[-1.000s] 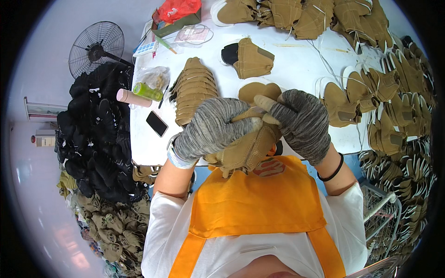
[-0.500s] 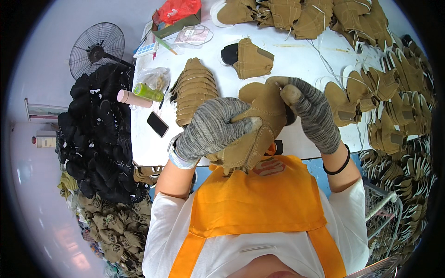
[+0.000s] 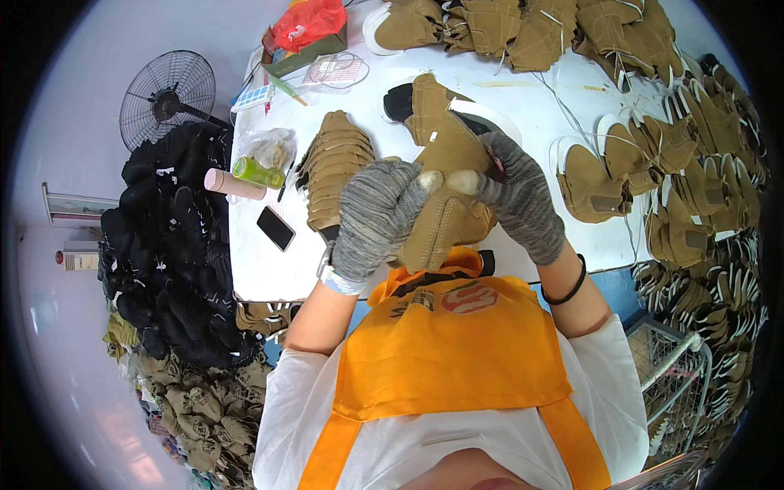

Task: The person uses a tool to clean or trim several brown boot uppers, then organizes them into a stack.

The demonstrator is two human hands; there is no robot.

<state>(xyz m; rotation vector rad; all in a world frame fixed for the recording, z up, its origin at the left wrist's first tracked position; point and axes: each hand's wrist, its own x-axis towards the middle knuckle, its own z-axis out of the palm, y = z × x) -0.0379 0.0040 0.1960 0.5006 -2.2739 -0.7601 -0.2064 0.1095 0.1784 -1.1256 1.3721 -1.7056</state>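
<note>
Watching from my distant post, I see both gloved hands grasping one brown shoe [image 3: 445,220], raised over the near edge of the white table [image 3: 260,273], just in front of the orange apron [image 3: 453,359]. The left hand [image 3: 377,214] clasps its left side and the right hand [image 3: 521,198] grips its right side, the two thumbs pressing on it close together; most of the other fingers are hidden from me. Just past the hands, a second brown shoe [image 3: 431,102] with a black part lies on the table. Near the left hand I have a stack of overlapping brown pieces [image 3: 336,171], then a phone [image 3: 276,228], a green bottle [image 3: 258,172] and a pink bottle [image 3: 234,184]. Right of the right hand, I see more brown shoes [image 3: 590,184] grouped together.
</note>
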